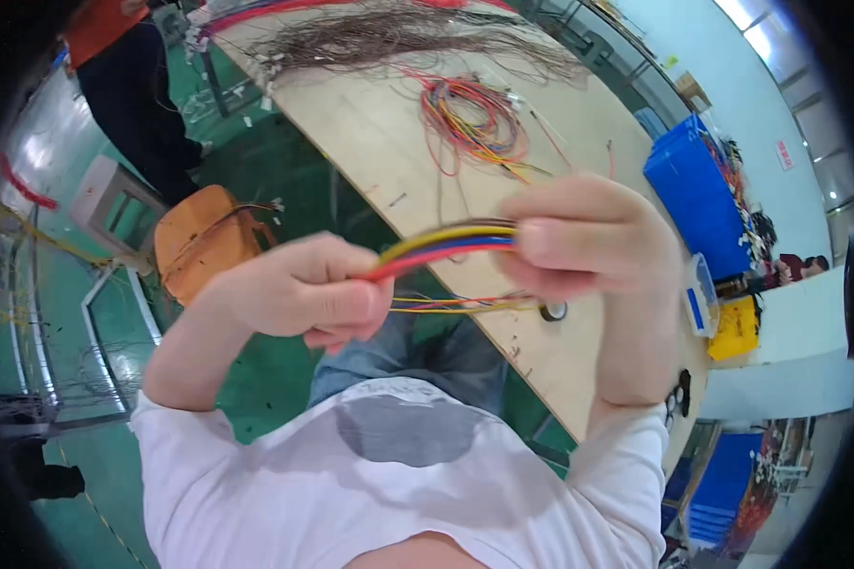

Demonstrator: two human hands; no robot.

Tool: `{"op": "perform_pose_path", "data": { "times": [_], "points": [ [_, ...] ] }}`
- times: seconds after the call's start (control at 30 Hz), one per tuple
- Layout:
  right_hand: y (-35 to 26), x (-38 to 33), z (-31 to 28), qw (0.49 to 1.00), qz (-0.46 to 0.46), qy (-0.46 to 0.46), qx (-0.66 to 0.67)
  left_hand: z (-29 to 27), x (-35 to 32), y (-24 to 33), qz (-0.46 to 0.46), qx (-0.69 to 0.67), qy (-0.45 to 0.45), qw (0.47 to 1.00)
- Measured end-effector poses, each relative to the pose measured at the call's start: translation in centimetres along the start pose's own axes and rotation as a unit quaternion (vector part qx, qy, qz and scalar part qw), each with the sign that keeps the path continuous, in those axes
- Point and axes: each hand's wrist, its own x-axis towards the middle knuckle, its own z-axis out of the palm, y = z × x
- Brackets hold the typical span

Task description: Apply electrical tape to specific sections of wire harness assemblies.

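Note:
Between my two hands stretches a bundle of coloured wires [451,241], with red, blue, yellow and dark strands bowed slightly upward. My left hand [318,292] is closed around its left end, and my right hand [593,237] pinches the right end. Below the hands, thinner red and yellow wire lengths [465,305] run from near my left hand toward the table edge; whether they belong to the same bundle, I cannot tell. The fingers are slightly blurred. A black roll of tape [553,311] lies on the table just under my right hand.
On the wooden table [351,123] lie a coil of coloured wires [474,119] and a heap of brown wires [380,38]. Blue bins [697,194] and a yellow container [735,327] stand at right. An orange stool [204,237] and a standing person [128,95] are at left.

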Motion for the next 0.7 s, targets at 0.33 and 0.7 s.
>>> {"op": "perform_pose_path", "data": {
  "times": [0.33, 0.7],
  "points": [
    [12.5, 1.4, 3.9, 0.988, 0.132, -0.049, 0.066, -1.1, -8.4, 1.8, 0.321, -0.371, 0.174, 0.854],
    [17.1, 3.0, 5.2, 0.974, 0.161, 0.159, -0.027, -4.1, -7.1, -2.8, 0.215, 0.118, 0.61, 0.754]
  ]
}}
